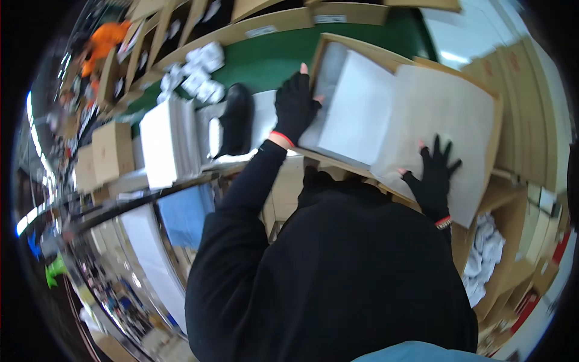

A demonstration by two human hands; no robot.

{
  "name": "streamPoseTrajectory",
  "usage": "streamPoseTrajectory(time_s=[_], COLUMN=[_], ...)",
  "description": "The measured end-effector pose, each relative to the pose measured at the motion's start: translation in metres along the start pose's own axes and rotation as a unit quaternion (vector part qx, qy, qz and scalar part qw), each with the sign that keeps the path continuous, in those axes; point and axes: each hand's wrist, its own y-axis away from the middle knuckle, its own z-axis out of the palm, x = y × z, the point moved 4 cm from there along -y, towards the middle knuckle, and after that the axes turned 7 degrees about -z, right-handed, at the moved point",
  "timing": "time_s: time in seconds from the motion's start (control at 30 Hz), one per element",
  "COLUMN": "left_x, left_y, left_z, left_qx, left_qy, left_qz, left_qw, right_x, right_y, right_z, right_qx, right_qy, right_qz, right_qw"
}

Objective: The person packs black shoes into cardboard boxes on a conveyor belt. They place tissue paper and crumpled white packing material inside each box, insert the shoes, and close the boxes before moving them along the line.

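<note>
An open brown cardboard box (pixel 496 130) lies in front of me, lined with pale tissue paper (pixel 443 108). My left hand (pixel 295 105), in a black fingerless glove, rests with spread fingers on the left edge of the white paper sheet (pixel 356 111) inside the box. My right hand (pixel 435 173), gloved the same way, presses flat on the tissue paper near the box's front edge. Neither hand grips anything. A black shoe (pixel 235 119) stands just left of my left hand.
A stack of white paper sheets (pixel 170 142) sits left of the shoe. Crumpled white paper wads (pixel 202 72) lie on the green belt (pixel 271 57). Brown boxes (pixel 111 151) stand at left, flat cartons (pixel 528 102) at right. A bin of crumpled paper (pixel 485 256) is lower right.
</note>
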Motion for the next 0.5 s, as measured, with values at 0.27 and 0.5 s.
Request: streamPoseTrajectory(time_s=[0.27, 0.5], left_x=[-0.265, -0.253], left_y=[0.049, 0.001], left_z=[-0.052, -0.071], left_qx=[-0.358, -0.420], left_qy=[-0.330, -0.092], left_qz=[-0.319, -0.160], left_qw=[0.813, 0.889], right_x=[0.048, 0.042], right_y=[0.000, -0.004], right_z=[0.008, 0.010], right_qx=[-0.034, 0.073], right_qy=[0.145, 0.195], right_qz=[0.149, 0.185], right_qw=[0.978, 0.961])
